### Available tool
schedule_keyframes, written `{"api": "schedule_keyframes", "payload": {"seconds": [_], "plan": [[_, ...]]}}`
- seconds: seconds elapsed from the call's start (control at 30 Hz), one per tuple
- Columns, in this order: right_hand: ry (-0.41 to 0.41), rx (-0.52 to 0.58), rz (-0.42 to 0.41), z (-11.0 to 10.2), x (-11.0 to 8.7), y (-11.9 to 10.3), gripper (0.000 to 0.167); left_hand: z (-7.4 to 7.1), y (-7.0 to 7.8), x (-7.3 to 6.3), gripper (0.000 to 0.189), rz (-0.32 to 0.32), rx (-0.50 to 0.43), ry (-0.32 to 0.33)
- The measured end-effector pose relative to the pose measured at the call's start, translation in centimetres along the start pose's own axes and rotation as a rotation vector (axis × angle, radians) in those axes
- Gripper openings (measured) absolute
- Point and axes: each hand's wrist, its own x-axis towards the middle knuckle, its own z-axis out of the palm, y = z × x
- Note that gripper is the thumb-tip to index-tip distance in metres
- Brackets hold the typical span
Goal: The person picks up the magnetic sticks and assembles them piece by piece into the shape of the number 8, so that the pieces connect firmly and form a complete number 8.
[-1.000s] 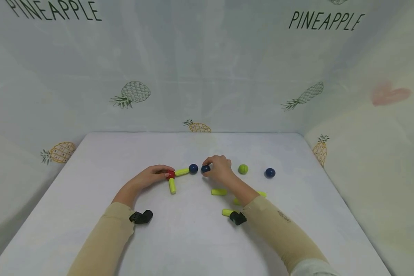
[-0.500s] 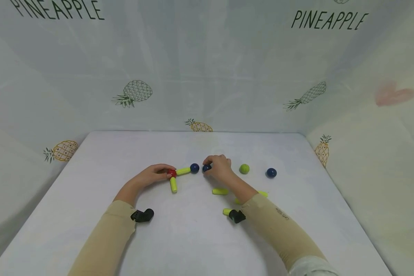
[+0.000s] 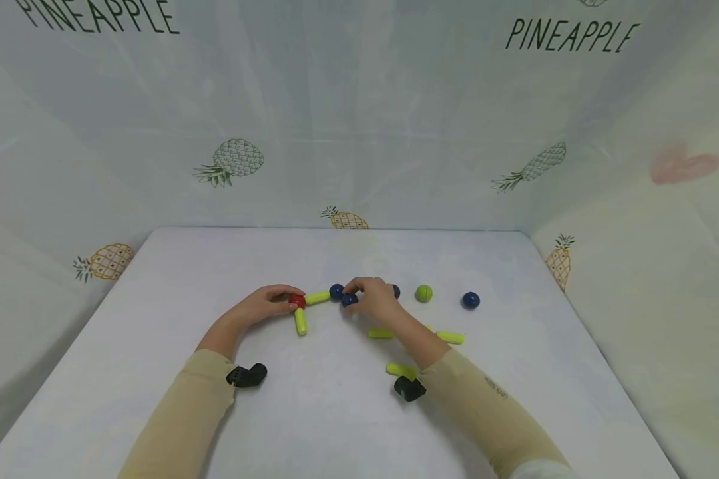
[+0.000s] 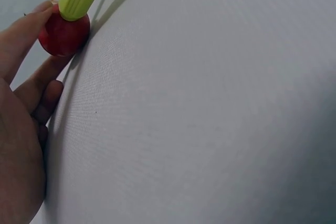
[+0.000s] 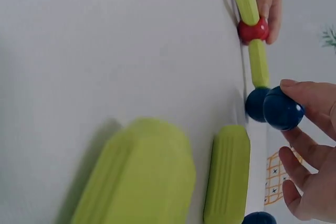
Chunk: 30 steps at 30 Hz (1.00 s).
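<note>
My left hand (image 3: 269, 303) pinches a red ball (image 3: 297, 301) between thumb and fingers, low over the white table. Two yellow-green ridged sticks are joined to that ball: one stick (image 3: 301, 322) points toward me, the other stick (image 3: 318, 297) runs right to a dark blue ball (image 3: 336, 292). Between thumb and fingertips my right hand (image 3: 376, 298) holds a second blue ball (image 3: 349, 300). In the right wrist view this held blue ball (image 5: 283, 108) overlaps the blue ball on the stick; whether they touch I cannot tell.
Behind my right hand a third blue ball (image 3: 397, 291) peeks out. A green ball (image 3: 424, 293) and another blue ball (image 3: 471, 300) lie farther right. Several loose yellow-green sticks, such as one stick (image 3: 451, 337), lie around my right forearm, which partly covers some.
My right hand has moved left and slightly toward me, bringing its blue ball beside the one on the stick. A blue ball behind the hand has come into view. The left hand stays put.
</note>
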Motion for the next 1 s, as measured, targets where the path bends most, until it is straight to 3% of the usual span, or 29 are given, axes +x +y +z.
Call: {"api": "schedule_keyframes", "payload": {"seconds": [0.2, 0.67, 0.87, 1.0], "plan": [[-0.069, 0.102, 0.013, 0.5, -0.8, -0.8, 0.029, 0.0, 0.1, -0.1, 0.038, 0.004, 0.012, 0.006], [-0.13, 0.185, -0.038, 1.8, -1.9, -1.8, 0.031, 0.0, 0.0, 0.0, 0.039, -0.012, 0.004, 0.0], [-0.172, 0.281, -0.017, 2.3, -2.3, -2.2, 0.033, 0.1, 0.0, 0.1, 0.039, -0.016, -0.001, 0.009], [-0.19, 0.292, -0.024, 2.7, -2.3, -2.3, 0.032, 0.1, 2.0, -1.0, 0.036, -0.009, 0.007, 0.006]]}}
